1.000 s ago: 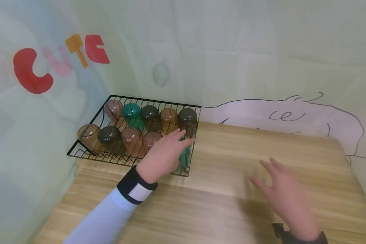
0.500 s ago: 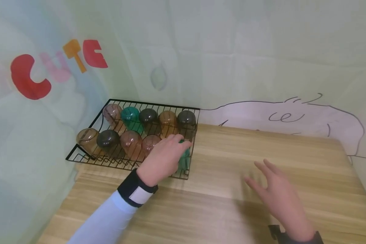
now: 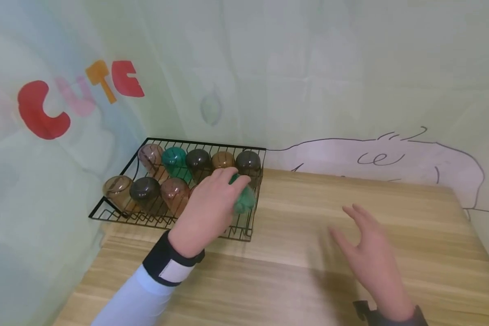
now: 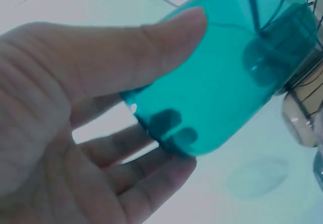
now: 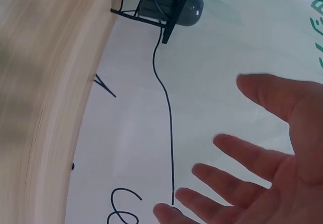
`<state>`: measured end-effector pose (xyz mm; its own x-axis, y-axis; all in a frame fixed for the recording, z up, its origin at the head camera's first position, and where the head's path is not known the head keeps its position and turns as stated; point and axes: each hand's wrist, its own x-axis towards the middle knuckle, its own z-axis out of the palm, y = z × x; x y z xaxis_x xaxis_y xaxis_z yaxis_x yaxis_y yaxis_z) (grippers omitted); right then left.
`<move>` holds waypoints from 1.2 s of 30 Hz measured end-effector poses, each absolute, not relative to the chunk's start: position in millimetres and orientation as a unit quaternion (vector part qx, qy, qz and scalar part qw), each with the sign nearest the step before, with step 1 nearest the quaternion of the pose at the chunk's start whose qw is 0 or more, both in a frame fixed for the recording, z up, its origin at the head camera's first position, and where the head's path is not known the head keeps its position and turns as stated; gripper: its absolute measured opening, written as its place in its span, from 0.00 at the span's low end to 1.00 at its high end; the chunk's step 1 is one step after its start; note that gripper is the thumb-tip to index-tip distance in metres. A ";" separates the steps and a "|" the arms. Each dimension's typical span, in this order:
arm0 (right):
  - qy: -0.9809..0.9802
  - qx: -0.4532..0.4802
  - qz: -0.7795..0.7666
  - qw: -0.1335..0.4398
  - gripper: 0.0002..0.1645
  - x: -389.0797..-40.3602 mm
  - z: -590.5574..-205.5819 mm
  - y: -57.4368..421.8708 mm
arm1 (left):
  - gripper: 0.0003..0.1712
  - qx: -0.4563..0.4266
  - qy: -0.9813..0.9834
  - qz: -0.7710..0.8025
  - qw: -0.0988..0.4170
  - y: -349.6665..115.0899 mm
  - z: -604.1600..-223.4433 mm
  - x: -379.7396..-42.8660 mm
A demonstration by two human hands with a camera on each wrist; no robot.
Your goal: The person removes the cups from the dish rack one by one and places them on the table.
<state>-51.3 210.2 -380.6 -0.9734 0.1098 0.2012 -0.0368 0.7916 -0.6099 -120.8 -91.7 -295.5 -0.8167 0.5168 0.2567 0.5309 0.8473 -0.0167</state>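
My left hand (image 3: 205, 208) grips a see-through teal glass cup (image 3: 244, 201) over the front right corner of the black wire rack (image 3: 250, 235). In the left wrist view the thumb lies along one side of the teal cup (image 4: 217, 93), with the other fingers around its opposite side and end. Upside-down tinted cups, among them a pinkish cup (image 3: 175, 192), a dark grey cup (image 3: 145, 190) and another teal cup (image 3: 174, 158), stand in two rows on the rack. Off to the right, my right hand (image 3: 376, 262) hovers over the wooden table with fingers spread, holding nothing.
The table (image 3: 301, 244) stretches right and forward from the rack. A pale cloth backdrop (image 3: 330, 81) with line drawings rises behind it, and another with coloured letters (image 3: 44, 111) borders the left side. The rack's back edge sits close to the backdrop.
My left hand has closed around the front right teal cup and raised it, tilting it, from its place in the rack. The right hand has shifted slightly left.
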 end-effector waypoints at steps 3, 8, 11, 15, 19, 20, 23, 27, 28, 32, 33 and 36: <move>-0.923 -0.032 0.356 0.141 0.38 -52.5 -379.1 208.5 | 0.39 -0.260 -0.948 -0.041 0.179 -93.6 -292.6 -118.6; -0.897 -0.062 0.410 0.151 0.38 -52.2 -375.9 202.3 | 0.38 -0.214 -0.938 -0.114 0.247 -90.4 -300.6 -117.8; -0.880 -0.079 0.451 0.131 0.39 -52.6 -373.3 196.7 | 0.39 -0.185 -0.930 -0.188 0.257 -84.2 -312.5 -116.8; -0.859 -0.078 0.494 0.109 0.38 -55.8 -372.6 188.6 | 0.39 -0.156 -0.905 -0.309 0.246 -72.5 -329.6 -116.3; -0.848 -0.069 0.518 0.089 0.38 -59.6 -374.4 180.5 | 0.38 -0.116 -0.871 -0.429 0.211 -59.3 -343.7 -117.3; -0.846 -0.066 0.522 0.084 0.38 -60.7 -374.9 178.6 | 0.38 -0.107 -0.860 -0.457 0.199 -56.0 -346.8 -117.5; -0.845 -0.059 0.527 0.069 0.38 -63.8 -376.1 173.5 | 0.38 -0.091 -0.836 -0.515 0.167 -46.7 -354.4 -117.6; -0.838 -0.050 0.541 0.042 0.39 -68.2 -376.1 167.9 | 0.39 -0.085 -0.814 -0.560 0.131 -36.0 -361.0 -116.1; -0.831 -0.048 0.553 0.034 0.40 -69.4 -375.9 166.7 | 0.39 -0.086 -0.809 -0.568 0.124 -33.8 -362.0 -115.5; -0.788 -0.032 0.615 0.003 0.42 -75.7 -375.1 162.8 | 0.40 -0.094 -0.797 -0.587 0.106 -26.4 -364.3 -112.0; -0.776 -0.027 0.630 -0.001 0.42 -77.4 -374.9 162.2 | 0.40 -0.097 -0.796 -0.589 0.103 -24.8 -364.7 -111.0; -0.762 -0.018 0.647 -0.007 0.43 -81.9 -373.3 161.1 | 0.40 -0.102 -0.798 -0.586 0.096 -20.7 -365.3 -108.1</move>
